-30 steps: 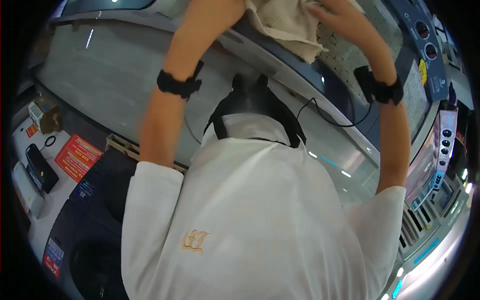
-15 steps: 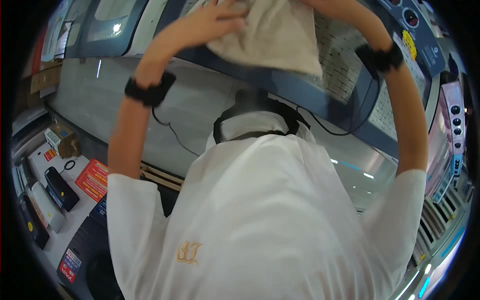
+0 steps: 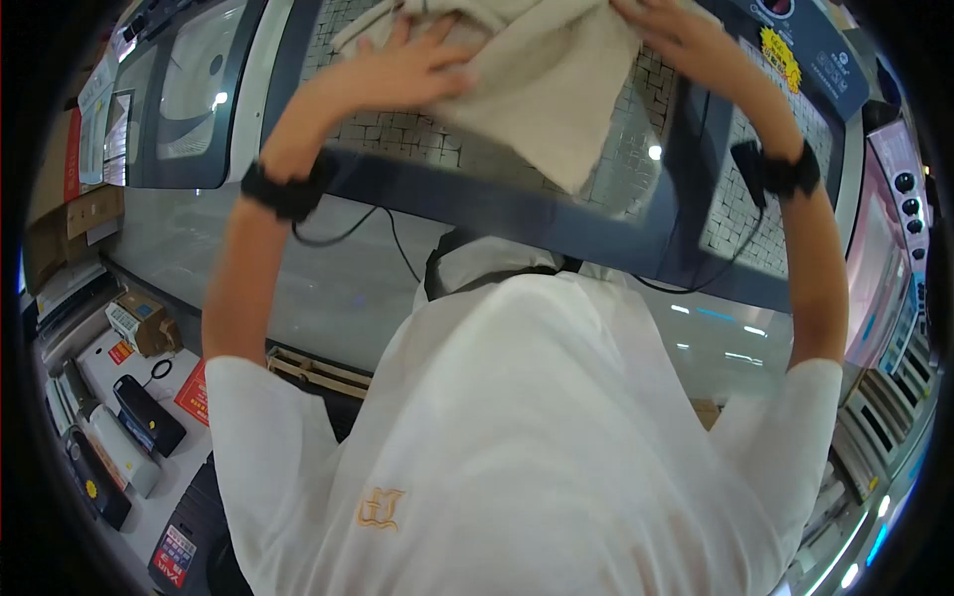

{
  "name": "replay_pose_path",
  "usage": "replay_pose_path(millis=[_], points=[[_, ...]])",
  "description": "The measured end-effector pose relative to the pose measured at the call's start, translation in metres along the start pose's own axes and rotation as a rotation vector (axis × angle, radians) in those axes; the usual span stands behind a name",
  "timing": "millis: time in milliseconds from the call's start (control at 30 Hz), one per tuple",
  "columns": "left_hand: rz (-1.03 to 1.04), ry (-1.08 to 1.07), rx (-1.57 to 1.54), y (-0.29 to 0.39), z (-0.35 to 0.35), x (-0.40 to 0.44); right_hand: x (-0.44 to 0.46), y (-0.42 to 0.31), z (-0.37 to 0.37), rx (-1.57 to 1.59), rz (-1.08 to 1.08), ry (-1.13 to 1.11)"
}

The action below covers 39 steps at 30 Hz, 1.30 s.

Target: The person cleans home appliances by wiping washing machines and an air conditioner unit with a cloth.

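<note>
Beige cloth [image 3: 556,99]: spread over the far middle of the lid, its near corner narrowing to a point; soft, matt and thin-looking, with loose folds along the far left. Whether that corner rests flat or is slightly lifted, I cannot tell.
Left hand [image 3: 397,77]: over the cloth's left edge, fingers fanned apart, the grip not closed around anything; the spread probably serves to flatten or guide fabric rather than pinch it.
Right hand [image 3: 696,48]: at the cloth's far right edge, fingertips against the fabric; whether this grip is clamped on it I cannot tell. With a hand on either side, the cloth is likely being managed across its width.
Twin-tub washing machine [image 3: 477,199]: under the cloth; smooth blue-grey lid frame around glossy, see-through windows with a brick-like pattern. Its flat top offers the fabric broad support.
Yellow sticker [image 3: 780,60]: jagged-edged, at the far right, beside the control panel [image 3: 835,65].
Wrist straps: black bands, left [image 3: 283,191] and right [image 3: 793,177], with thin cables trailing near the machine, presumably fastened there to leave the fingers free.
Worktop [image 3: 94,358]: white, near left, carrying a cardboard box [image 3: 149,323] and a dark elongated device [image 3: 149,415].
</note>
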State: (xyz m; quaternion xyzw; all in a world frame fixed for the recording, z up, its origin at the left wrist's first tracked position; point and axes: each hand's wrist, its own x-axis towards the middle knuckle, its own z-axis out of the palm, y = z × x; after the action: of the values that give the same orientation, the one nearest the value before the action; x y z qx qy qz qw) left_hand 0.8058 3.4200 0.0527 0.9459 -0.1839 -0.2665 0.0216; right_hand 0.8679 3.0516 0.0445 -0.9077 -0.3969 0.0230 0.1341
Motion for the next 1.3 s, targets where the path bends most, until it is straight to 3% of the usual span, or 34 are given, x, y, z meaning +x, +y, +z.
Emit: replay_pose_path(millis=[100, 167, 200, 300, 400, 500, 700, 800, 833, 900, 967, 1067, 1167, 1300], points=[[0.487, 0.194, -0.128, -0.009, -0.016, 0.062, 0.035, 0.008, -0.001, -0.042, -0.072, 0.128], [0.319, -0.021, -0.1, 0.021, -0.035, 0.071, 0.04, 0.013, 0.022, -0.116, -0.02, 0.11], [0.237, -0.13, -0.086, 0.033, -0.041, 0.073, 0.032, 0.007, 0.015, 0.059, -0.072, 0.021], [0.246, 0.26, 0.111, 0.03, 0.013, 0.053, -0.012, -0.028, 0.007, -0.05, -0.078, -0.069], [0.417, 0.324, -0.002, 0.033, 0.021, 0.01, -0.066, -0.057, 0.001, -0.035, 0.167, -0.054], [0.413, 0.327, 0.209, 0.028, 0.017, 0.02, -0.075, -0.024, -0.01, 0.062, 0.227, -0.052], [0.503, 0.342, 0.347, 0.035, -0.021, 0.113, 0.01, 0.058, -0.034, 0.252, 0.117, -0.202], [0.257, 0.373, 0.107, 0.061, -0.018, 0.092, 0.026, 0.022, -0.032, 0.208, 0.252, -0.312], [0.265, 0.339, 0.088, 0.06, -0.018, 0.08, 0.021, 0.016, -0.015, 0.185, -0.125, -0.017], [0.278, 0.264, 0.046, 0.049, -0.014, 0.049, 0.005, -0.026, -0.036, 0.297, 0.123, -0.35], [0.259, 0.223, 0.07, 0.034, -0.007, 0.008, -0.027, -0.033, -0.021, 0.159, 0.005, -0.231], [0.197, 0.212, 0.151, 0.001, 0.008, -0.023, -0.038, -0.056, -0.022, 0.077, 0.06, -0.232], [0.211, 0.207, 0.149, -0.036, 0.002, -0.011, -0.002, -0.032, -0.024, 0.12, 0.04, -0.251], [0.1, 0.329, 0.149, -0.097, -0.02, 0.053, 0.096, -0.03, -0.025, 0.161, -0.155, -0.219]])
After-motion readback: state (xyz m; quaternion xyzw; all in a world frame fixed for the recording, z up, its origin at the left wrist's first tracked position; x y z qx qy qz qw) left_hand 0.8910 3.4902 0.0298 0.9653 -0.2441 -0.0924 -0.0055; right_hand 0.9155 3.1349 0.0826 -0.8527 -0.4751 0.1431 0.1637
